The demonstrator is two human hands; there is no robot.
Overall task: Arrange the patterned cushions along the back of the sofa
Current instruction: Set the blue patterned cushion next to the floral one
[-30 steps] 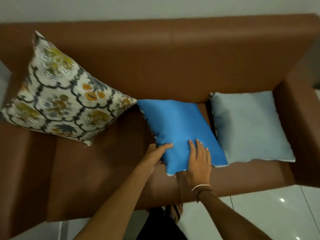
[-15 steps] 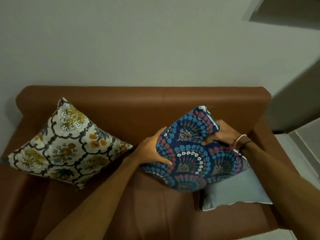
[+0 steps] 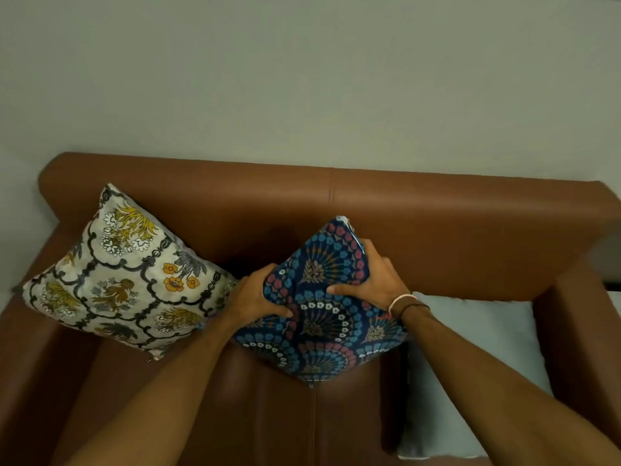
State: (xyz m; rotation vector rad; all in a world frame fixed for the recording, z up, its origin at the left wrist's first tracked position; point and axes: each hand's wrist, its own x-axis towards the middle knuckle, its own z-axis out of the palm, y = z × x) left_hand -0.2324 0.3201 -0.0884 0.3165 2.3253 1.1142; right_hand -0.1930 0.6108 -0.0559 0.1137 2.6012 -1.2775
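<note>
Left hand (image 3: pixel 260 299) and right hand (image 3: pixel 371 280) both clamp blue patterned cushion (image 3: pixel 322 317), fingers curled over its side edges; cushion stands on one corner, mid sofa (image 3: pixel 437 237) seat against backrest, beside floral cushion (image 3: pixel 117 280)

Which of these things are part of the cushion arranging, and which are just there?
Part of the job: dark blue fan-patterned cushion, cream floral cushion, brown leather sofa, left hand, right hand.
Just there: pale grey wall, wristbands.

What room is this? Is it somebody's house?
Probably a living room in a home: a brown leather sofa against a plain pale wall, with a cream floral cushion on it.
</note>
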